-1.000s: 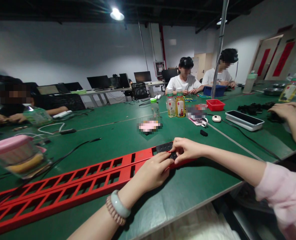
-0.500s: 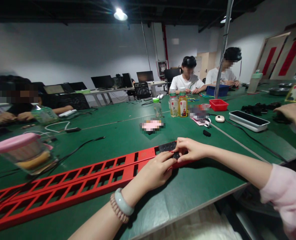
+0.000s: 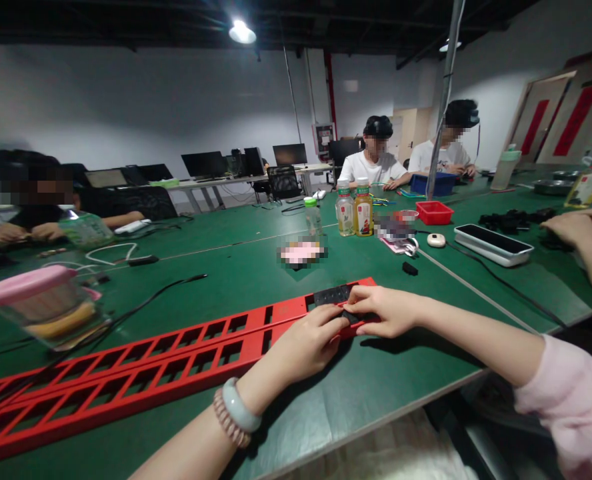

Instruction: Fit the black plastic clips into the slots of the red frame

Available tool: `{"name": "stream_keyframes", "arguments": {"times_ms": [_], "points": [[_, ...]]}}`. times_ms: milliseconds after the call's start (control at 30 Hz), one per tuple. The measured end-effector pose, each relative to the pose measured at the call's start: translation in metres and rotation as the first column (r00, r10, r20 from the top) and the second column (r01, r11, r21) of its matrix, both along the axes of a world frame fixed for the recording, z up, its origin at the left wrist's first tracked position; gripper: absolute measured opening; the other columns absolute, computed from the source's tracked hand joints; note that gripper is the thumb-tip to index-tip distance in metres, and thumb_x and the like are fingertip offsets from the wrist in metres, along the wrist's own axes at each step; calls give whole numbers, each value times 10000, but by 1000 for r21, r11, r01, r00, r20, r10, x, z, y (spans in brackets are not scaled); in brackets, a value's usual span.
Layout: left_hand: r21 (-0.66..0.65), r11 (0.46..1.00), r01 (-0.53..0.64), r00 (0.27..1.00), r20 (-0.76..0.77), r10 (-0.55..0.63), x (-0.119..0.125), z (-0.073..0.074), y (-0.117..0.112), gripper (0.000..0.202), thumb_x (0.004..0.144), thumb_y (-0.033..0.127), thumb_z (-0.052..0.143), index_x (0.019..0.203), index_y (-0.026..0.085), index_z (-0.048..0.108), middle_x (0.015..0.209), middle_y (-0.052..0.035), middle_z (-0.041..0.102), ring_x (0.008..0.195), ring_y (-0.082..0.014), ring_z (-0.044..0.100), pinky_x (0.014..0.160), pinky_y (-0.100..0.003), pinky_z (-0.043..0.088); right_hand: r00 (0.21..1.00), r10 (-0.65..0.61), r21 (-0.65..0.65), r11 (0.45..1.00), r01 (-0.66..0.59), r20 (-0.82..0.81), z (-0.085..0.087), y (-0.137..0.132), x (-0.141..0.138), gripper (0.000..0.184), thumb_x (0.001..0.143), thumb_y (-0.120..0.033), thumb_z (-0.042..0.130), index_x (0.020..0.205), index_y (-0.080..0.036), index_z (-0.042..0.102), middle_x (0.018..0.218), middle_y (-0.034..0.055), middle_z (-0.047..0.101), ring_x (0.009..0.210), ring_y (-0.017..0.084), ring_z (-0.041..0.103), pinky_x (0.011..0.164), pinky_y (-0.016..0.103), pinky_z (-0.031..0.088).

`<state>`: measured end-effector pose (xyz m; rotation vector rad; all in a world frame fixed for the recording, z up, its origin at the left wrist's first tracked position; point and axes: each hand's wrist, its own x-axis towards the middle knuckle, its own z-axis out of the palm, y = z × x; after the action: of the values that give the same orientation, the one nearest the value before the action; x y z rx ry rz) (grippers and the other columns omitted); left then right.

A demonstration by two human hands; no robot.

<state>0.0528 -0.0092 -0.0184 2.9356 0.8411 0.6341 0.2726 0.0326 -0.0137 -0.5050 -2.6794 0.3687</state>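
A long red plastic frame (image 3: 283,310) with two rows of slots lies across the near part of the table. Toward its right end sits a black studded block (image 3: 330,295) in the far row. Close in front is a second black piece (image 3: 350,318), mostly hidden by my fingers. My left hand (image 3: 313,337), with a bangle and a beaded bracelet on the wrist, has its bent fingers closed on that piece. From the other side my right hand (image 3: 393,311) grips the same piece, thumb lower and fingers over it.
A lidded cup (image 3: 59,307) stands at left beside a black cable (image 3: 161,293). Drink bottles (image 3: 355,210), a red bin (image 3: 435,213), a silver-edged device (image 3: 493,244) and a small black part (image 3: 410,269) lie beyond. Other people sit around the green table (image 3: 216,253).
My right hand has shifted slightly down and nearer, uncovering the frame's right end, and its fingers now lie flatter. My left hand stays at the black piece.
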Motion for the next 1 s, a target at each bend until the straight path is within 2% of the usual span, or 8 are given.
{"name": "stream_keyframes", "arguments": {"times_ms": [233,333,400,500,600,700,800,1000], "points": [[20,1000,-22,1000,0,22,-1,-1,1,397,784,85,456,1173,165,465,1193,-110,506,1120,-205,470,926,-363,443,994,9,76,997,-1,-105,-2,8,13,282,804,-250,509,1054,-159,604,1126,122,522,1026,196,506,898,350,419],[29,999,-33,999,-5,34,-1,-2,1,406,789,106,459,1190,172,457,1207,-119,499,1114,-210,478,917,-376,449,981,-94,122,986,116,-168,2,20,26,260,793,-216,508,1025,-169,616,1093,118,538,1006,198,507,885,366,424],[37,999,-39,999,-4,40,-1,-2,0,402,794,122,456,1193,172,459,1201,-124,500,1104,-211,485,905,-378,457,962,-221,147,958,245,-159,3,32,41,262,761,-188,529,1003,-181,629,1060,111,552,1000,213,501,887,389,415],[43,998,-42,999,-17,43,-1,-2,0,402,797,131,451,1198,163,459,1196,-129,496,1104,-209,482,907,-377,455,887,-459,165,872,461,-53,1,52,67,344,704,-167,561,1042,-166,626,1075,129,549,1047,254,473,925,418,373],[46,998,-45,998,-51,47,-1,-1,-1,414,800,133,452,1213,167,454,1209,-131,478,1111,-210,472,918,-382,444,786,-609,158,791,592,104,-6,69,90,465,661,-138,557,1124,-157,590,1163,152,517,1087,285,460,929,411,364],[60,997,-49,996,-73,54,0,0,-2,419,807,140,456,1224,184,454,1215,-133,466,1110,-216,471,915,-388,442,723,-646,122,760,638,243,-12,80,104,533,622,-96,540,1149,-161,577,1188,150,519,1070,282,490,904,370,386],[83,995,-48,996,-75,54,0,1,-3,413,812,144,456,1220,203,463,1211,-131,468,1104,-220,475,908,-403,442,711,-636,73,758,648,301,-17,88,110,558,594,-62,533,1139,-168,587,1176,133,549,1058,258,516,888,314,397],[104,993,-53,996,-69,61,-1,1,-5,400,814,153,459,1209,212,476,1204,-127,483,1091,-220,488,900,-411,444,680,-648,7,725,688,343,-19,92,111,433,627,-108,560,1048,-174,638,1025,111,643,945,235,585,801,283,433]]}}
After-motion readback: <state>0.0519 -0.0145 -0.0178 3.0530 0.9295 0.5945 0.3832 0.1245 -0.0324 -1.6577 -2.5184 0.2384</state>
